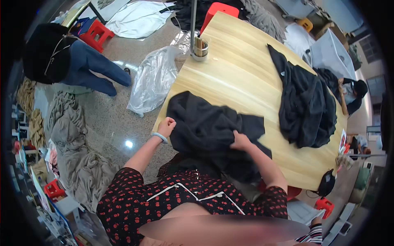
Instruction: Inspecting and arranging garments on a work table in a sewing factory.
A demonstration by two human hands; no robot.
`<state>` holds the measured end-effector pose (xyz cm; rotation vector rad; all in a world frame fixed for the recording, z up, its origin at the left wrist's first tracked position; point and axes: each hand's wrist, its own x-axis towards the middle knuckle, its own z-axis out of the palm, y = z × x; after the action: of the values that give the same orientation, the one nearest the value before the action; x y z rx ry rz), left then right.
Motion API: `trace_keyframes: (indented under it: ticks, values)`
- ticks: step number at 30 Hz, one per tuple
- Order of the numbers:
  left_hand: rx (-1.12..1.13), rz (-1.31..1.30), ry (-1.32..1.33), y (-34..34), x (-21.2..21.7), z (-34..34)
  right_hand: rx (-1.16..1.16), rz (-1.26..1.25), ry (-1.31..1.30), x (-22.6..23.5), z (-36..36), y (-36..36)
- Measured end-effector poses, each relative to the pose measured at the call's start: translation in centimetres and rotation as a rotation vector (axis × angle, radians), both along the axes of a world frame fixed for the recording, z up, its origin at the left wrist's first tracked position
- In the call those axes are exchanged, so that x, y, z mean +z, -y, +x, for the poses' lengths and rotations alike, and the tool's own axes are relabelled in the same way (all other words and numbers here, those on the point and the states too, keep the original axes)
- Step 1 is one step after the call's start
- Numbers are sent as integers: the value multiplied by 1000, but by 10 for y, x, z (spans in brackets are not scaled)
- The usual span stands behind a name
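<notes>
**Two hands in a black garment at the table's near edge**

The black garment [209,131] lies bunched on the near-left corner of the wooden table [242,69], part of it spilling over the edge toward the person. The left hand [166,126] is closed in a fist on its left edge; the right hand [240,142] is pressed into the middle folds, fingers curled into the cloth (how much fabric each has pinched cannot be told).

The cloth looks soft, limp and light, likely to sag and slide rather than keep a shape. Edges, seams or corners would probably give a surer hold than the loose middle.

The tabletop is smooth pale wood, so fabric should slip across it easily. A second dark pile [305,106] lies well apart at the far right, and a metal pole in a round base [200,48] stands at the far-left edge. On the speckled floor: a clear plastic bag [154,80], grey cloth heaps [76,151], red stools [96,33], and another person seated [69,61].
</notes>
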<state>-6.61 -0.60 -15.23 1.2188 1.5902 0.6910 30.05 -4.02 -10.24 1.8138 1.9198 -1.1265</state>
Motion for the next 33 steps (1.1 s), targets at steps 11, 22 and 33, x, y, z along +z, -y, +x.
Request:
trace_keyframes:
  ticks: [11, 22, 33]
  values:
    - [91, -24, -31, -10, -29, -75, -766, -275, -365, 152, 46, -70]
    - [290, -29, -234, 22, -47, -102, -872, 1319, -1275, 208, 41, -413]
    - [-172, -34, -119, -25, -41, 9, -1151, 579, -304, -84, 184, -177]
